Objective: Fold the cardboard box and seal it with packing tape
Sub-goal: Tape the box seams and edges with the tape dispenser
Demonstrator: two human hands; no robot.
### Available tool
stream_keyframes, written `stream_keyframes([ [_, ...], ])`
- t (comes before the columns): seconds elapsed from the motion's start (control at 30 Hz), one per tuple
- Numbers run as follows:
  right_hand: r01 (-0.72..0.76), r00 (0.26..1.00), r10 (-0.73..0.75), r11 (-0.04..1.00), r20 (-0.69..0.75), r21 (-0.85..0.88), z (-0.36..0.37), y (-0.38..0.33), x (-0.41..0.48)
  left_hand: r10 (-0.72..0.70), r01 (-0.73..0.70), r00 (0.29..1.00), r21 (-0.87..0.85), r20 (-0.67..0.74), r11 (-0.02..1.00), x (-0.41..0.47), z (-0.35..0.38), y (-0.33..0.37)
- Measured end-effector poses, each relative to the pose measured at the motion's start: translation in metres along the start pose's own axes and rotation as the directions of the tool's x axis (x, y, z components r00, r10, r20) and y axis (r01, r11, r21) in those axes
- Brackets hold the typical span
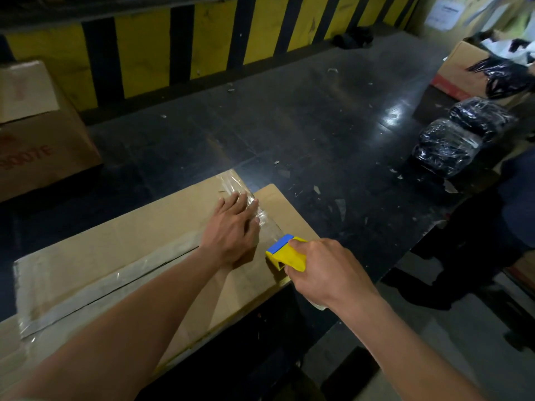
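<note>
A: Where is the cardboard box [115,256]?

B: It lies low and wide at the near left of the dark worktop [289,125]. Its top flaps are folded shut, and the seam [115,280] between them shows as a thin dark line. A crinkled strip of clear packing tape [240,192] crosses the far right end of the top.

A: And the hands?

B: The left hand [231,230] lies flat on that strip, fingers straight, pressing it onto the cardboard and holding nothing. The right hand [324,270] is curled around a yellow tape dispenser [285,253] with a blue front edge, just beside the left hand and near the box's right edge.

A: How would the box handle?

B: It is probably light, with stiff panels and springy flaps. The seam gapes a little, so the flaps likely lift unless held down. A flat palm on top near the seam looks like the best hold, or the edges and corners if the box needs turning. The tape looks thin and clingy and wrinkles easily, so it needs firm smoothing.

A: What lies around it?

B: Small scraps litter the worktop. A second carton [37,134] stands at far left and an open carton [460,70] holding dark bags at far right. Two plastic-wrapped black bundles [454,140] sit near the open carton, and a yellow-and-black striped wall [202,44] runs behind.
</note>
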State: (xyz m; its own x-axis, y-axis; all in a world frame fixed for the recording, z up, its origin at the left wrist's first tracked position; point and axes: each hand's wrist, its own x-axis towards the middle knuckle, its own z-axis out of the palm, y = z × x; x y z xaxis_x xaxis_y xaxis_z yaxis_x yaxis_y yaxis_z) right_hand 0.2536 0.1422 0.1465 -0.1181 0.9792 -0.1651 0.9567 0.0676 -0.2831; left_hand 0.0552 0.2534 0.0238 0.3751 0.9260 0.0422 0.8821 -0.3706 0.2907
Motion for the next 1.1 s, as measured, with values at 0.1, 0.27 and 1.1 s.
stream_keyframes([
  [0.1,0.001,1.000,-0.001,1.000,0.017,0.016,0.002,0.003,0.001,0.061,-0.063,0.997,0.068,0.041,0.996,0.000,0.001,0.002],
  [0.27,-0.006,0.999,0.005,1.000,0.033,0.027,0.001,0.006,0.004,0.069,-0.089,0.992,0.199,0.103,0.976,-0.001,-0.003,0.005],
  [1.1,-0.068,0.997,0.072,0.993,-0.039,0.099,0.030,0.031,-0.046,-0.048,0.021,0.974,0.123,0.221,0.992,-0.015,0.008,0.051],
])
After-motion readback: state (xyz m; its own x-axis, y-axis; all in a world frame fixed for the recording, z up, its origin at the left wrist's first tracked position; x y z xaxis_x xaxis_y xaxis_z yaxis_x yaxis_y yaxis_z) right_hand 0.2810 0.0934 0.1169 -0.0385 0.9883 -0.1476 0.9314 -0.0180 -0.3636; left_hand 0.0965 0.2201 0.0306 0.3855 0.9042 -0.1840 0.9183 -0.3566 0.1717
